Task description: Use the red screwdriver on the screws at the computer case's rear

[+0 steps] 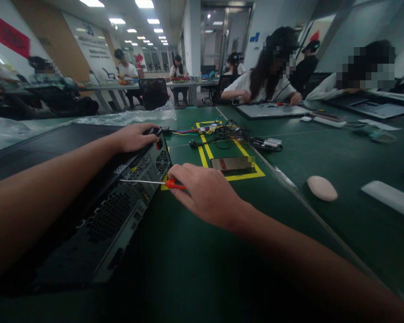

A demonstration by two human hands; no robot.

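A black computer case [63, 143] lies on its side at the left, its grey rear panel with vents and ports [121, 215] turned towards the right. My left hand [134, 137] rests on the top face near the far rear corner, fingers stretched out to the edge. In my right hand [202, 190] is a screwdriver [175, 184] with an orange handle and a long thin shaft. The shaft points left, and its tip meets the near edge of the rear panel; whether it sits in a screw is too small to tell.
Bundled cables [229, 132] and a dark phone [232, 164] lie by yellow tape marks on the green table [256, 202]. A pale rounded object [322, 188] and a white bar [390, 199] are at right. Plastic wrap [128, 117] lies behind the case. Co-workers sit across.
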